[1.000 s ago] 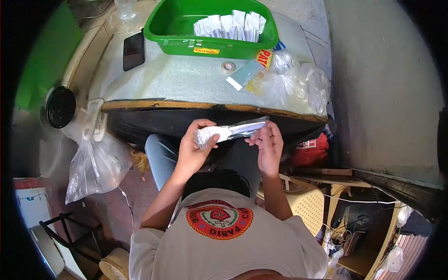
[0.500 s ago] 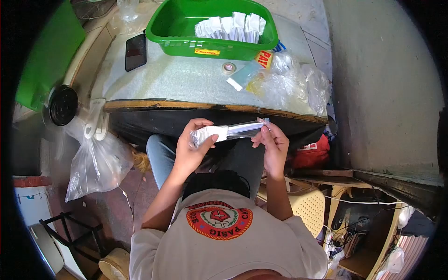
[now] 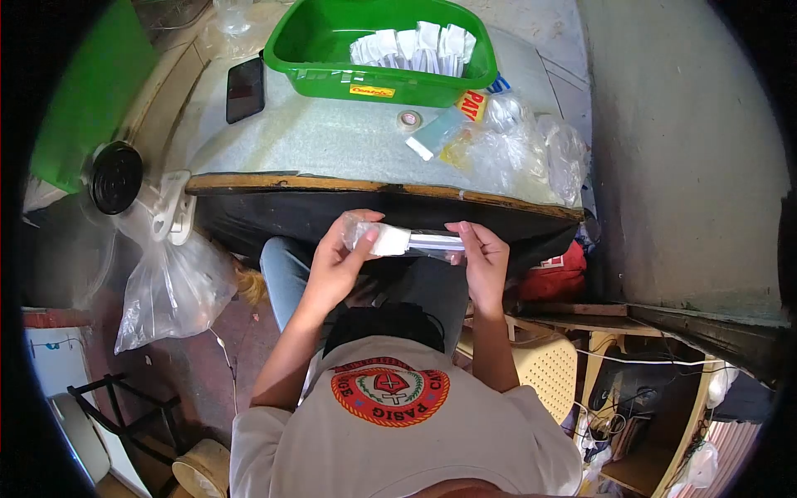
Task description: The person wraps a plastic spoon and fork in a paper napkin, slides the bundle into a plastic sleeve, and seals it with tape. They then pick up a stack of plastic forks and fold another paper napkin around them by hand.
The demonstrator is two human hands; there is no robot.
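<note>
A clear plastic packet (image 3: 432, 242) with a white napkin-like piece and pale utensil handles lies level between my hands, in front of the table edge. My left hand (image 3: 340, 259) pinches its white end, thumb on top. The other end is gripped by my right hand (image 3: 483, 259) between thumb and fingers. Beyond them on the table, a green basin (image 3: 307, 81) holds several similar white packets (image 3: 415, 48) in its right part.
On the table are a phone (image 3: 245, 90), a tape roll (image 3: 408, 120) and crumpled clear plastic bags (image 3: 519, 149). A clear bag (image 3: 176, 286) hangs at the left beside a black round object (image 3: 116, 178). A grey wall (image 3: 681, 149) stands at the right.
The packet's right end has come down slightly, and my right hand has shifted its grip, with its fingers now closer together around that end. The view has moved slightly.
</note>
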